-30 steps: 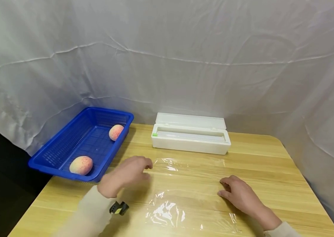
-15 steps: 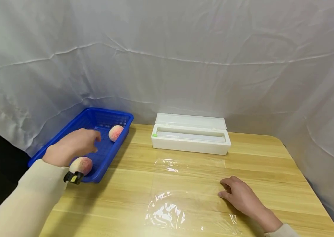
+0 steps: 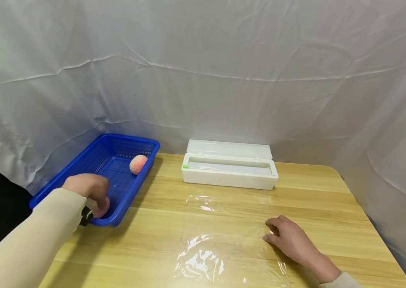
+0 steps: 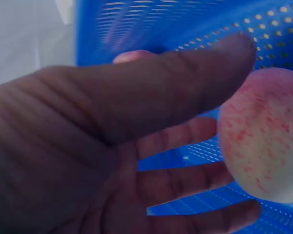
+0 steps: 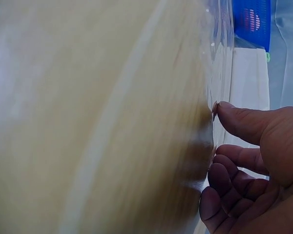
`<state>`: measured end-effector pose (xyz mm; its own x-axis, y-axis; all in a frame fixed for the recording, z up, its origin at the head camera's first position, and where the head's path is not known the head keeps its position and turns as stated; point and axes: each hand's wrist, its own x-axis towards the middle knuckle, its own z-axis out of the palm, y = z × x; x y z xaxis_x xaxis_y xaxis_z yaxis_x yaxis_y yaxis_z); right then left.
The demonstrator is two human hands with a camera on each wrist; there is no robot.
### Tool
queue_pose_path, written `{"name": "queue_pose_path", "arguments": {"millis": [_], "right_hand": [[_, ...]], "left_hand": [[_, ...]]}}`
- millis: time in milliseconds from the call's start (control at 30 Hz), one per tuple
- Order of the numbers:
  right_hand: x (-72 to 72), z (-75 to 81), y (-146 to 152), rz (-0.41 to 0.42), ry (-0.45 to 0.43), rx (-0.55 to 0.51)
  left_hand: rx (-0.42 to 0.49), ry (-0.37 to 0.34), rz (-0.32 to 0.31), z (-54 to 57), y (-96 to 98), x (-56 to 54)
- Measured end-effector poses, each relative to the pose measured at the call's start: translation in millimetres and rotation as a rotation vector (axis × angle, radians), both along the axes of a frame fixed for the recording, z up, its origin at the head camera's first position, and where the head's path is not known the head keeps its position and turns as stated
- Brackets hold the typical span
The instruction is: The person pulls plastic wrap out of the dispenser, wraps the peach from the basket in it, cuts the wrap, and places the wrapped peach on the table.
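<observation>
My left hand (image 3: 88, 186) is inside the blue basket (image 3: 131, 196), over the near peach (image 3: 103, 207). In the left wrist view, the pale peach (image 4: 263, 136) with red flecks lies at my fingertips. The thumb reaches to its upper edge and the other fingers extend toward its side; a firm hold does not show. Another peach (image 3: 138, 164) sits at the basket's far right side. My right hand (image 3: 291, 240) rests at the right edge of a clear plastic film (image 3: 203, 262) on the table, its fingers loosely bent and fingertips touching down.
Behind the film stands a long white box (image 3: 229, 180) with its lid raised and a green piece at its left end. The wooden table (image 3: 314, 180) has a grey-white curtain (image 3: 224, 80) behind it and along its sides.
My left hand has moved left from above the film into the basket, then down and back onto the near peach. The right hand stays in place.
</observation>
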<state>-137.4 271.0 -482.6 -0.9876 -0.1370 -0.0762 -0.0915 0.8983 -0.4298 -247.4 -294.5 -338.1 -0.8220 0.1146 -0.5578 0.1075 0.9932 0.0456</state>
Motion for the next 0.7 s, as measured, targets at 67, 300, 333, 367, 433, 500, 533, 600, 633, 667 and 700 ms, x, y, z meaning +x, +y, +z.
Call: {"name": "queue_pose_path", "arguments": {"millis": [67,300,333,367,433,500,533,600,633,667,700], "right_hand": [[0.3,-0.4,0,0.000,0.000,0.000],[0.0,0.0,0,0.009,0.008,0.007],[-0.1,0.1,0,0.009,0.009,0.009],[0.0,0.3,0,0.010,0.010,0.008],[0.5,0.5,0,0.009,0.008,0.006],[0.6,0.5,1,0.009,0.005,0.004],[0.6,0.4,1,0.010,0.005,0.003],[0.5,0.1,1,0.011,0.004,0.001],[0.3,-0.2,2,0.013,0.005,0.001],[0.0,-0.5,2,0.015,0.005,0.001],[-0.1,-0.8,2,0.016,0.005,0.001]], "left_hand": [[-0.028,-0.024,-0.011,-3.0,-0.5,-0.8],[-0.076,-0.014,-0.016,-6.2,-7.0,-6.3],[-0.081,-0.004,-0.017,-5.8,-7.2,-6.8],[-0.082,0.005,-0.021,-5.8,-7.4,-6.8],[-0.086,0.010,-0.017,-5.5,-7.3,-6.9],[-0.087,0.017,-0.025,-6.3,-7.7,-6.4],[-0.084,0.021,-0.031,-6.4,-8.2,-6.1],[-0.072,0.023,-0.036,-6.9,-9.9,-6.0],[-0.062,0.021,-0.035,-7.3,-11.2,-6.2],[-0.046,0.020,-0.024,-7.6,-12.8,-6.2],[-0.030,0.018,-0.017,-7.8,-14.4,-6.5]]}}
